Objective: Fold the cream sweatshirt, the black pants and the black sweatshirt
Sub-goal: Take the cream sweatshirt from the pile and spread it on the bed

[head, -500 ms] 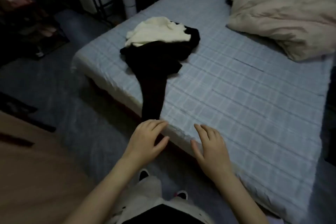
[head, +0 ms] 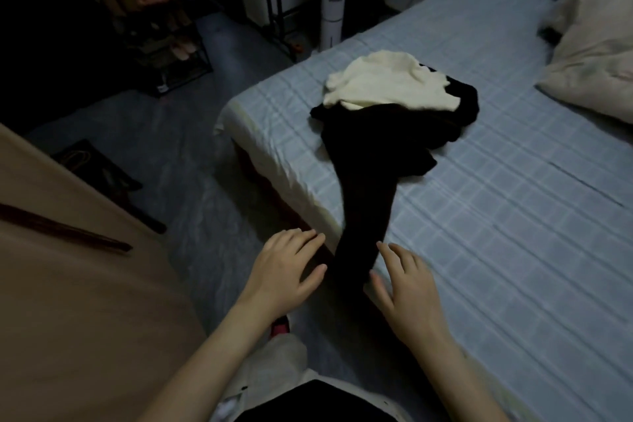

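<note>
CHANGE: left hand and right hand now flank the black pants leg draped over bed near edge | HANDS: both spread, gripping nothing | cream sweatshirt atop far heap | folding unstarted

dim room: checked blue bed, beige pillow, grey floor.

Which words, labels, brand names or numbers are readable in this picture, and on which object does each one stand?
No text in this picture can be read.
The white tag at the foot of the dark rack: too small and blurred to read.
The cream sweatshirt and the black garments: no print shows.
</note>
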{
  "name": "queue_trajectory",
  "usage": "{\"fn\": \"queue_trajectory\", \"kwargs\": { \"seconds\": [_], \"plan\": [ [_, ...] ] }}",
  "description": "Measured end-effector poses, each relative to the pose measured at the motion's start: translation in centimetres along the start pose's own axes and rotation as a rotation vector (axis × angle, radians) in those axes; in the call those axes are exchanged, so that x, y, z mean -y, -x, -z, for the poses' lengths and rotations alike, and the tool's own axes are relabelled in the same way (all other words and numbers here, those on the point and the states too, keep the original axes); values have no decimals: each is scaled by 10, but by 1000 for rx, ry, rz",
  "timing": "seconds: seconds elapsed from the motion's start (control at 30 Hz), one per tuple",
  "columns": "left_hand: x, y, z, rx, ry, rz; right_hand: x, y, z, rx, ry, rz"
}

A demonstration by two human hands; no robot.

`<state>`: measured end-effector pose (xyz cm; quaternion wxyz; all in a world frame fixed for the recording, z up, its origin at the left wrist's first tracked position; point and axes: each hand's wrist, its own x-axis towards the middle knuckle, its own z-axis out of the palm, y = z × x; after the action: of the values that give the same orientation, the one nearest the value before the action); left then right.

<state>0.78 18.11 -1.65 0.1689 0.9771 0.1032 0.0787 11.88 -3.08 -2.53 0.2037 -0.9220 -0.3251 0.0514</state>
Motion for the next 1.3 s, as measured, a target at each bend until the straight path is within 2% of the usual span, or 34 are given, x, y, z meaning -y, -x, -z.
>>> {"fn": "queue_trajectory", "kwargs": {
  "seconds": [0.27, 0.43, 0.77, 1.03, 1.3],
  "plan": [
    [126, -85, 63, 16, -28, -20, 87, -122, -29, -8, -70, -25],
    [172, -142, 67, 57, 7, -8, 97, -177, -26, -28, -66, -87],
    [187, -277, 32, 62, 74, -64, 41, -296, -28, -23, -43, -168],
    [190, -403, 34, 97, 91, -138, 0, -394, 2, -142, -58, -247],
    [191, -521, 11, 164, 110, -278, -31, -465, 5, -153, -49, -338]
  ]
}}
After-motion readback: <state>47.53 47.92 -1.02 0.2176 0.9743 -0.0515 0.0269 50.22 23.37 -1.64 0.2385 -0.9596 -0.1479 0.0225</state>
